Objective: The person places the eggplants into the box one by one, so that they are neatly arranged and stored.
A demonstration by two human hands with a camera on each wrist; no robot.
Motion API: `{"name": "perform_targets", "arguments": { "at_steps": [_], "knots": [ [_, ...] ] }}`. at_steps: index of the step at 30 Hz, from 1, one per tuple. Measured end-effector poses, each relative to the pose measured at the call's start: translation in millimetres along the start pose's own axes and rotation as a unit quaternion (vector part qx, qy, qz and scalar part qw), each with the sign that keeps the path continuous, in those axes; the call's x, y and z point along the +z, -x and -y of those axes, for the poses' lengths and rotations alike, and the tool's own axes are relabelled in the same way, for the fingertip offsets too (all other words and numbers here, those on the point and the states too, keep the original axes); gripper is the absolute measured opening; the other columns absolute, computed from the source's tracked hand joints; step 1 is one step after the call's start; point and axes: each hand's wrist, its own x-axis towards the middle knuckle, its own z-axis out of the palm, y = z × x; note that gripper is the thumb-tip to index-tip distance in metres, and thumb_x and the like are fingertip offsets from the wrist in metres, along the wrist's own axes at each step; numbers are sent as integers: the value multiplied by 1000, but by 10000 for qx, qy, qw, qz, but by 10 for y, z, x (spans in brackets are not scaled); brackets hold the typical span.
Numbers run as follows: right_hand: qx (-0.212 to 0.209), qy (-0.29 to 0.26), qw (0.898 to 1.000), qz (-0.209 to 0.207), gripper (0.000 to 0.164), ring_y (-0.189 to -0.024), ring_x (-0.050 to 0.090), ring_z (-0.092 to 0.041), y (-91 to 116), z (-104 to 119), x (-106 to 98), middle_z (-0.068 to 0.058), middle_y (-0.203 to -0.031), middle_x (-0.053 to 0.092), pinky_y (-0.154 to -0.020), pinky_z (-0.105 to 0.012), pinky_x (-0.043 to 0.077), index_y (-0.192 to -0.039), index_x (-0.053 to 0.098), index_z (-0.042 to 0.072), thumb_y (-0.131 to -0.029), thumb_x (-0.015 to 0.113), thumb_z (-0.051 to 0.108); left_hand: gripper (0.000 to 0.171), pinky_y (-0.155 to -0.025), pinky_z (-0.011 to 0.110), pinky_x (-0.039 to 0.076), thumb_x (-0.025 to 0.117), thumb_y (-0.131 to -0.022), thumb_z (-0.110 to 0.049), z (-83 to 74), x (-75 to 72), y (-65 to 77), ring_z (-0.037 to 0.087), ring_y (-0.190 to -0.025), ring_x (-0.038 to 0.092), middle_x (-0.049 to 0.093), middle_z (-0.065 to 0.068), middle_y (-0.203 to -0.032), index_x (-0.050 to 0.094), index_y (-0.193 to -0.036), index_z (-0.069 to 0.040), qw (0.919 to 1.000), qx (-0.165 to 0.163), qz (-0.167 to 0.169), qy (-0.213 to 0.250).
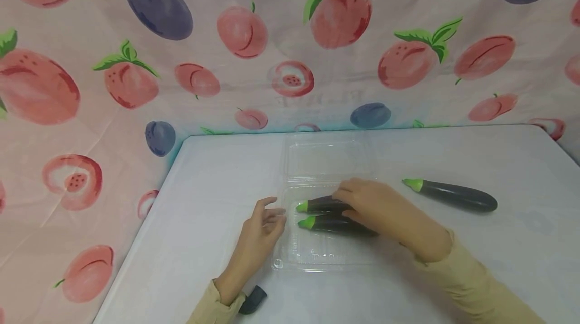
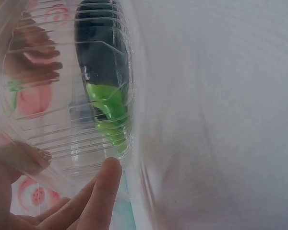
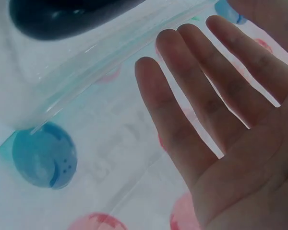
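Two dark eggplants with green stem ends, a rear one and a front one, lie side by side in a clear plastic clamshell box. Over their right ends is my right hand, which hides part of both. The right wrist view shows this hand's fingers straight and slightly spread, with nothing in the palm and a dark eggplant end beyond them. My left hand is at the box's left side, fingers loosely bent; one fingertip is right by the clear wall in the left wrist view.
A third eggplant lies on the white table to the right of the box. The box's lid lies open toward the back. A small black object is beside the left sleeve. Fruit-printed cloth hangs behind the table.
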Motion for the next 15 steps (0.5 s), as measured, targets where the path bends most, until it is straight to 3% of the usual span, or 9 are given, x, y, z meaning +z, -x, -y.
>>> {"name": "perform_targets", "arguments": {
  "at_steps": [15],
  "knots": [
    [322,-136,9993,-154,32,-89,67,-17,148,-163,-46,0,-99,68,-77,-34,59,-108,70,10,-79,84,14,48,-92,39,57,60,-100,-19,12,3,-1,22,-106,69,69,10,-122,41,-142,-8,10000,11,18,40]
  ]
}}
